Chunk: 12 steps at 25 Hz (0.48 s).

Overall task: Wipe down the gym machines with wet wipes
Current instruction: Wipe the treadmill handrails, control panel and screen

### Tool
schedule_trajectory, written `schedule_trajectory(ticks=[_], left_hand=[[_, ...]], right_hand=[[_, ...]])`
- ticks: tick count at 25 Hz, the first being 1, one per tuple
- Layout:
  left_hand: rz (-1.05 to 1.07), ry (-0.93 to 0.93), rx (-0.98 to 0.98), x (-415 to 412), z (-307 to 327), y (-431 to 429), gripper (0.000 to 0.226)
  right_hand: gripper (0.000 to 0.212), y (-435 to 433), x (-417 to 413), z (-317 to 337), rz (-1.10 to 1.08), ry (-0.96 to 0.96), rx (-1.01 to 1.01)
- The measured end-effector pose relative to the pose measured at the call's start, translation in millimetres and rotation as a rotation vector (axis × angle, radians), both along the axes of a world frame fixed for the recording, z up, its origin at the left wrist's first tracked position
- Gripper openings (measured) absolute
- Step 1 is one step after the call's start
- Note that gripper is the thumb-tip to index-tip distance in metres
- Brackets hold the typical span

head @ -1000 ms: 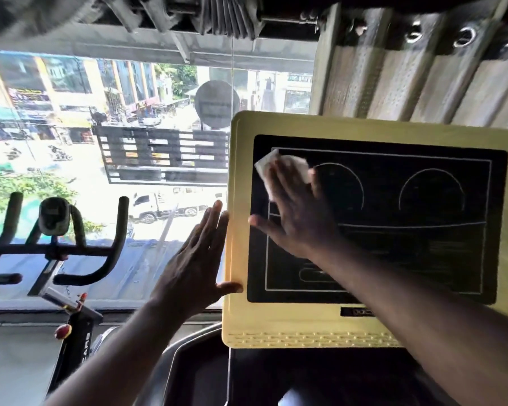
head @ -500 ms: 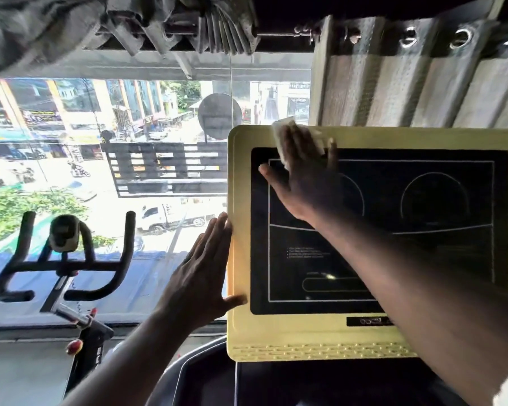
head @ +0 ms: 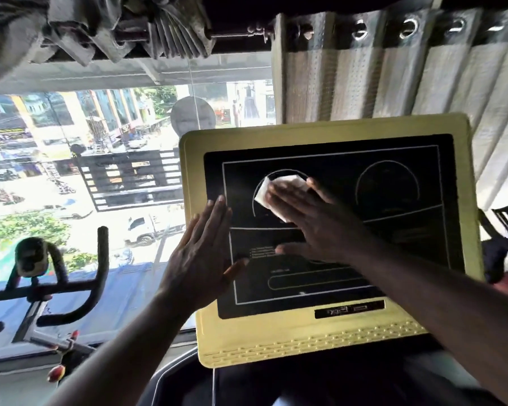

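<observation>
My left hand (head: 200, 253) lies flat against the left edge of the treadmill console (head: 276, 344), fingers straight and pressed together, thumb spread out across the black panel (head: 393, 177), bracing the unit. My right hand (head: 314, 221) reaches across it, fingers straight and close together, thumb splayed low, palm pressing the wet wipe (head: 266, 196) onto the panel at the left of its two outlined dials. Only the wipe's upper and left edges show past my fingertips; the rest lies under my hand.

The wipe looks thin, limp and damp, likely to bunch or fold if dragged by a corner, so a flat palm over its middle seems the sound hold. The panel appears hard, smooth and glossy, probably slick when wet; the yellow frame looks like stiff plastic, and steadying it at the side edge should stop any wobble under pressure. The right dial and the lower strip look not yet reached.

Beyond, to the left, stands an exercise bike (head: 50, 276) before a window (head: 71, 159) onto a sunlit street; a grey curtain (head: 393, 77) hangs behind the console.
</observation>
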<state>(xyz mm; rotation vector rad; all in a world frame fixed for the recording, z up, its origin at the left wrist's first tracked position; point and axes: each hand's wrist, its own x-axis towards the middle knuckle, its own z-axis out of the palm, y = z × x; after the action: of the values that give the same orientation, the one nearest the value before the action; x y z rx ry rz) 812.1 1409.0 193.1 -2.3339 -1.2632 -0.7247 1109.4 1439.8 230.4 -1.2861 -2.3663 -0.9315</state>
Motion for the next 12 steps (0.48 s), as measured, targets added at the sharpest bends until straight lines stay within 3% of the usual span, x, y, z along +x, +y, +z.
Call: schedule_trajectory(ticks=[1, 3, 4, 5, 7, 8, 10, 12], left_hand=[[0.007, 0.001, 0.000, 6, 1, 2, 0.095], [0.039, -0.011, 0.011, 16, 0, 2, 0.094], [0.055, -0.010, 0.021, 19, -1, 1, 0.093], [0.063, -0.007, 0.032, 20, -1, 0, 0.093], [0.059, 0.003, 0.054, 25, 1, 2, 0.092], [0.063, 0.018, 0.059, 26, 2, 3, 0.093], [0.078, 0.044, 0.053, 29, 3, 5, 0.093], [0.093, 0.030, 0.047, 33, 3, 6, 0.093]], right_hand=[[0.096, 5, 20, -2, -0.074, 0.055, 0.060], [0.093, 12, 46, 0, -0.424, 0.583, 0.133], [0.094, 9, 47, -4, -0.465, 0.666, 0.074], [0.097, 1, 45, -13, -0.386, 0.559, 0.022], [0.096, -21, 50, -40, -0.018, 0.071, -0.005], [0.091, -26, 63, -44, 0.065, -0.022, 0.021], [0.081, -19, 90, -43, -0.110, 0.173, 0.103], [0.085, -2, 104, -23, -0.459, 0.611, 0.093]])
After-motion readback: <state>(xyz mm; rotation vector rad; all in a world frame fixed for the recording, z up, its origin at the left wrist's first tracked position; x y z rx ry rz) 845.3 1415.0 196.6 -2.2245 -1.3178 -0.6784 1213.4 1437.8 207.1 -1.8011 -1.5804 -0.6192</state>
